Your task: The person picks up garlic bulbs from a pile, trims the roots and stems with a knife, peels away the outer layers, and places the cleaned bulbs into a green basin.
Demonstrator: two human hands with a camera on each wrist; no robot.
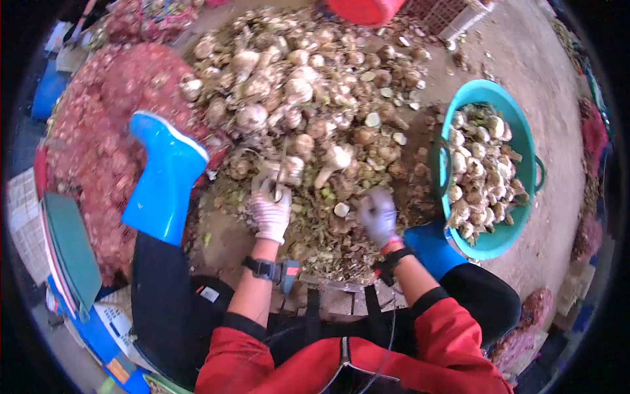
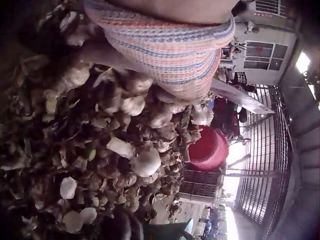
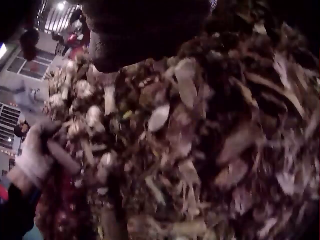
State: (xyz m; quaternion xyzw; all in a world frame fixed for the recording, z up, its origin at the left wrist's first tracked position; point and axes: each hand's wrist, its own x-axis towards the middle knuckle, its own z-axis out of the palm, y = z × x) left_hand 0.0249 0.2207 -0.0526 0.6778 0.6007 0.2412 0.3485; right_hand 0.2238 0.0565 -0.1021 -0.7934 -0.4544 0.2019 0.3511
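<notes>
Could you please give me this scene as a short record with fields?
left hand: gloved, gripping a bladed tool
right hand: gloved, over the litter, blurred; grip unclear
centre: heap of garlic with stalks and trimmings
person's right: teal basket holding garlic bulbs
person's left: red mesh sacking, blue boot beside it
far edge: red tub

Red fabric jacket (image 1: 295, 368): you are wearing it with black cuffs (image 1: 245, 325) and a silvery zip (image 1: 344, 351).
Thin grey cable (image 1: 390, 336): running down your front.
Knitted left glove (image 1: 270, 213): showing white, pink and blue-grey stripes.
Pale right glove (image 1: 378, 215): ending in a reddish edge.
Black wrist straps (image 1: 262, 268): circling both your wrists.
Black trousers (image 1: 157, 295): covering your legs.
Bright blue boots (image 1: 164, 190): the left is showing a white line.
</notes>
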